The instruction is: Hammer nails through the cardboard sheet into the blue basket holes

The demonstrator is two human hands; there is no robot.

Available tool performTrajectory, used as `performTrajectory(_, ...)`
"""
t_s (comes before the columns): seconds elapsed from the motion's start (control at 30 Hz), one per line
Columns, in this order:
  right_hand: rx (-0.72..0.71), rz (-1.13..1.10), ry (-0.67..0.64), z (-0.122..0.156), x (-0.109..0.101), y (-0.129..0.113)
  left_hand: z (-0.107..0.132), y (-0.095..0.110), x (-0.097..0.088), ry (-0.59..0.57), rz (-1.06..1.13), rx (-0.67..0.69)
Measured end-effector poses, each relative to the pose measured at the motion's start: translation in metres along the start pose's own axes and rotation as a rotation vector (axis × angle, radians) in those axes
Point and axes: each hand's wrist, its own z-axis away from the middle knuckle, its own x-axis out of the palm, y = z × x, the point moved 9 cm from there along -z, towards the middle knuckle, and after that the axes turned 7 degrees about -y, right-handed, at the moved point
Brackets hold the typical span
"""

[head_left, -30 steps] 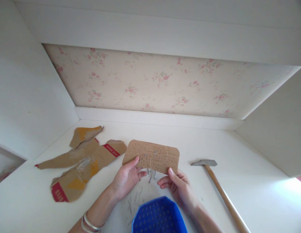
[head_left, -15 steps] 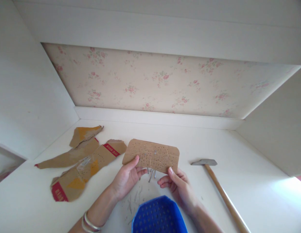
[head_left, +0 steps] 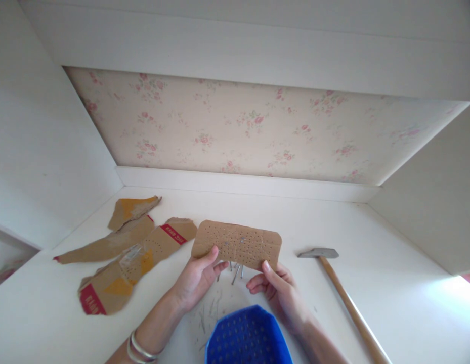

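Between my hands is a brown piece of cardboard [head_left: 253, 247] with rounded corners and many small holes punched in it. My left hand [head_left: 199, 280] pinches its lower left edge, thumb on top. At the lower right corner my right hand [head_left: 278, 288] grips it the same way, other fingers curled beneath. Two nail heads show on the cardboard's face. Several nails [head_left: 238, 274] show just below its lower edge, their upper parts hidden behind it. Under my hands stands a blue perforated plastic basket [head_left: 212, 341], cut off by the bottom of the view.
A hammer [head_left: 344, 298] with a wooden handle lies to the right. Torn cardboard strips [head_left: 132, 258] with red and yellow print lie to the left. Thin dark bits [head_left: 203, 321] are scattered left of the basket. White panels and a flowered wall [head_left: 253, 131] enclose the white surface.
The cardboard has tipped slightly, its upper edge now a little lower in view. Both hands keep their hold and have barely moved.
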Motion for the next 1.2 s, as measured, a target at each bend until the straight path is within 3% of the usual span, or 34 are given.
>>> performTrajectory(0.23,-0.008,-0.002,0.001,-0.001,0.001,-0.001,0.000,-0.002,0.001,0.020,0.023,-0.049)
performTrajectory(0.43,-0.032,0.082,0.071,0.000,-0.009,-0.003,0.001,-0.011,-0.017,0.172,0.049,-0.174)
performTrajectory(0.63,-0.148,0.258,0.123,0.002,-0.023,-0.008,-0.002,-0.005,-0.017,0.198,0.009,-0.119)
performTrajectory(0.8,-0.188,0.345,0.207,0.006,-0.032,-0.014,-0.001,-0.006,-0.005,0.148,-0.340,-0.062)
performTrajectory(0.93,-0.192,0.484,0.172,0.009,-0.025,-0.018,0.001,-0.009,0.005,0.097,-0.640,-0.051)
performTrajectory(1.07,-0.206,0.597,0.091,0.009,-0.013,-0.021,0.005,0.005,0.002,0.186,-0.719,0.071)
performTrajectory(1.2,-0.225,0.712,0.042,0.010,-0.005,-0.023,0.005,0.010,-0.005,0.259,-0.805,0.092)
